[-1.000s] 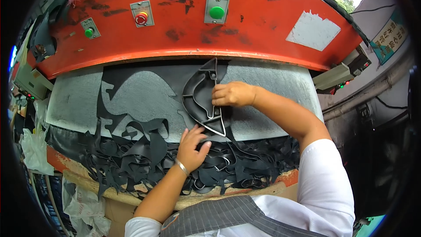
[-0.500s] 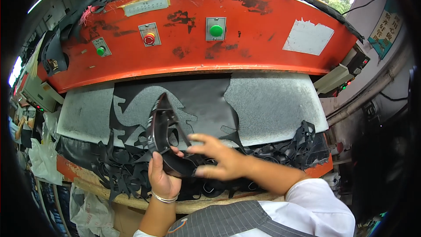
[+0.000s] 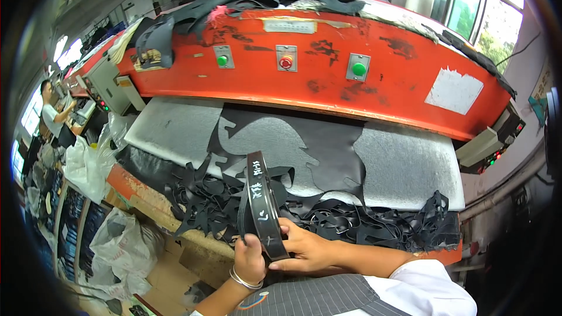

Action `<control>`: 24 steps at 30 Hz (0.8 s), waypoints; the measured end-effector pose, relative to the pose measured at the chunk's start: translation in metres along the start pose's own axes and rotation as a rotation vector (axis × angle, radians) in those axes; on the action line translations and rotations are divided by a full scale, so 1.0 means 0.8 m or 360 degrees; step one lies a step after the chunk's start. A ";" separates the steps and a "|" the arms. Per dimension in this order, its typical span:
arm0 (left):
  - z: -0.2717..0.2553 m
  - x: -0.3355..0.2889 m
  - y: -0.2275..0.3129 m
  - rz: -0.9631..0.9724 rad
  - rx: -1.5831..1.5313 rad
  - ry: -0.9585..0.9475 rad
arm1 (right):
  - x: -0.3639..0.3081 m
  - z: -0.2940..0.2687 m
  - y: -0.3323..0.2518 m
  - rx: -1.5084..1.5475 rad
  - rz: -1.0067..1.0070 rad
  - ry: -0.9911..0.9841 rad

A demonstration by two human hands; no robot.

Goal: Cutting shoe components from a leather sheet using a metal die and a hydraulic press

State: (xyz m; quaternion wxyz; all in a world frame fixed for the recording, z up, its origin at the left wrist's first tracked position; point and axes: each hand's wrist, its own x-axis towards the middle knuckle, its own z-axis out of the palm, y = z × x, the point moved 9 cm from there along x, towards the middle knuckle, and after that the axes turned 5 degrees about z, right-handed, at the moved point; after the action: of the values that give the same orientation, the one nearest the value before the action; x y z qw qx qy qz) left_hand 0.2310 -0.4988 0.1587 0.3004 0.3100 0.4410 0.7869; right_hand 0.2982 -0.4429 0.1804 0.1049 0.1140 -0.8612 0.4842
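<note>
Cutting die [image 3: 263,205] now off the black sheet [image 3: 304,152] on the press bed [image 3: 404,167], pulled back over the scrap pile [image 3: 328,216] near the body, so that cut position looks finished. Turned edge-on: narrow black steel band with white marks, left hand [image 3: 250,257] wrapped round its lower end, right hand [image 3: 304,248] pinching the side.

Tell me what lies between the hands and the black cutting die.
Nothing visible: both the left hand and the right hand already grip the cutting die directly, holding it on edge above the black scraps.
</note>
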 end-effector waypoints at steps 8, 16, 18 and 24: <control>-0.078 -0.099 -0.002 -0.0253 -0.0362 0.0496 | -0.023 0.067 -0.032 0.1313 0.0570 0.0488; -0.152 -0.336 0.047 -0.0237 -0.1092 0.0874 | -0.081 0.173 -0.047 0.1915 0.0732 0.0843; -0.158 -0.387 0.058 -0.0095 -0.0996 0.0935 | -0.087 0.199 -0.074 0.1657 0.0684 0.0745; -0.187 -0.582 0.068 -0.0242 -0.0833 0.1418 | -0.089 0.253 -0.150 0.1282 0.0389 -0.0079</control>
State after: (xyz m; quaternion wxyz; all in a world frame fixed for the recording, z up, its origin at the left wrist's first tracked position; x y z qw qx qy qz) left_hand 0.3997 -0.9458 0.0404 0.2073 -0.1731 0.3359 0.9023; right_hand 0.3878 -0.6706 0.1538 -0.0271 0.0544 -0.6126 0.7880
